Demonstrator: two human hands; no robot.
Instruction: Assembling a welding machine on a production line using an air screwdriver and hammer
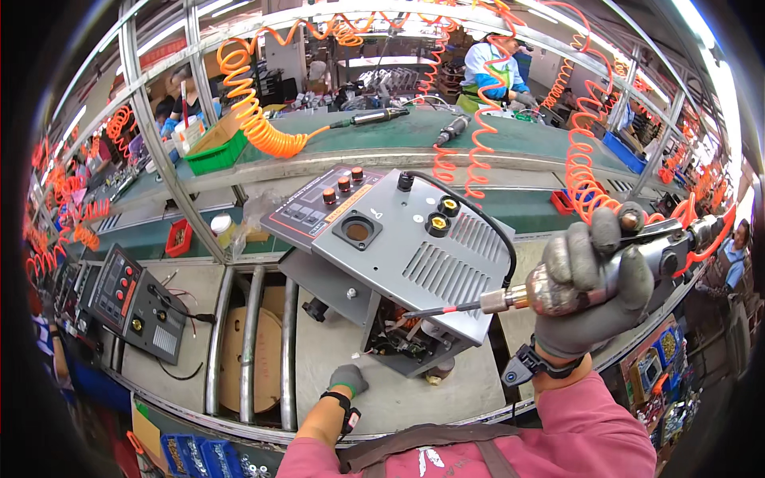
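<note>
A grey metal machine housing lies tilted on the workbench, its dark control panel with red knobs toward the far left and its open underside with wiring facing me. My right hand, in a grey glove, grips a pneumatic screwdriver fed by an orange coiled hose. The screwdriver's long bit points left, its tip close to the housing's lower right edge. My left hand, also gloved, rests closed on the bench just below the housing and holds nothing that I can see.
A second machine unit with a dark panel stands at the left. Metal roller bars cross the bench beside a round wooden disc. Orange coiled hoses hang overhead. A green conveyor runs behind; other people work beyond it and at right.
</note>
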